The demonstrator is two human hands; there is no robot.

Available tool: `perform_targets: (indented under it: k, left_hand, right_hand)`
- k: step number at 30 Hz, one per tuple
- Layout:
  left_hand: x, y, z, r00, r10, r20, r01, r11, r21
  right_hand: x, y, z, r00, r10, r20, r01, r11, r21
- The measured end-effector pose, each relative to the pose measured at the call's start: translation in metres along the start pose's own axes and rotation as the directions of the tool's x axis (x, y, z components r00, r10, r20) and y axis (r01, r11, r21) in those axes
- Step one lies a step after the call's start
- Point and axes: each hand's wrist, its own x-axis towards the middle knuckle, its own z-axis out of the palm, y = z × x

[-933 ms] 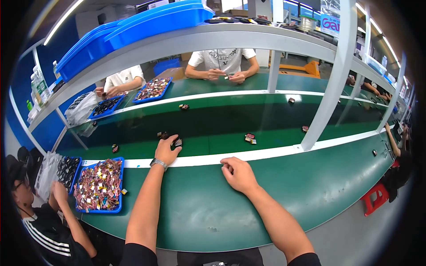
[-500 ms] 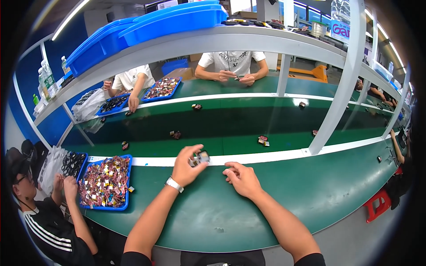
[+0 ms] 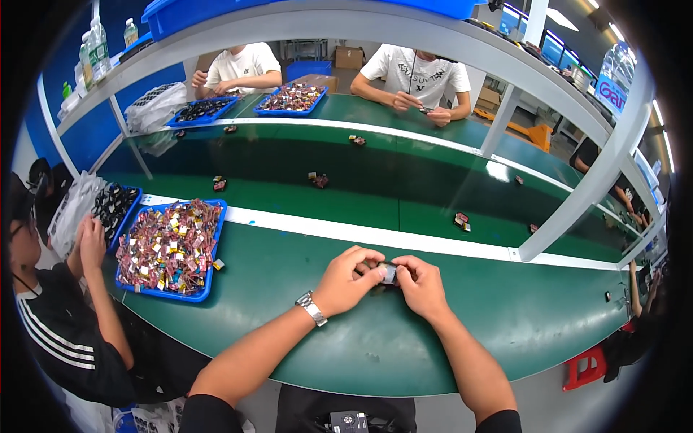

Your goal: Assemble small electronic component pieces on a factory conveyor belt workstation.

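A small dark-edged part with a silvery-grey face (image 3: 390, 273) is held just above the green worktable (image 3: 346, 353). My left hand (image 3: 348, 283), with a metal-banded watch at the wrist, pinches its left side between thumb and fingers. On its right side, the thumb and fingertips of my right hand (image 3: 423, 289) close on it. Fingers cover much of the part, so its exact kind cannot be made out.
At left, a blue tray (image 3: 215, 270) is heaped with small pink, yellow and white parts, beside a co-worker's hands (image 3: 91, 242). A white rail (image 3: 346, 229) borders the green belt (image 3: 267, 173), which carries scattered small parts (image 3: 462, 221). A slanted post (image 3: 577, 173) stands at right.
My right hand, which was apart from the part, has closed on its right side. My left hand has brought the part from the rail toward me. The view has shifted.
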Motion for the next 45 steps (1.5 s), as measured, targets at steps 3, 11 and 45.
perform_targets:
  k: [3, 11, 45]
  left_hand:
    - [0.006, 0.0, -0.007, 0.952, -0.235, 0.195, 0.283, 0.92, -0.271]
    - [0.005, -0.002, -0.005, 0.9, -0.259, 0.349, 0.385, 0.85, -0.36]
    - [0.002, -0.007, 0.002, 0.906, -0.195, 0.375, 0.381, 0.763, -0.523]
  right_hand:
    - [-0.002, -0.009, -0.01, 0.946, -0.308, 0.103, 0.325, 0.892, -0.315]
    - [-0.005, -0.013, -0.008, 0.919, -0.362, 0.155, 0.393, 0.874, -0.286]
    - [-0.011, -0.018, -0.016, 0.898, -0.331, 0.291, 0.421, 0.84, -0.342]
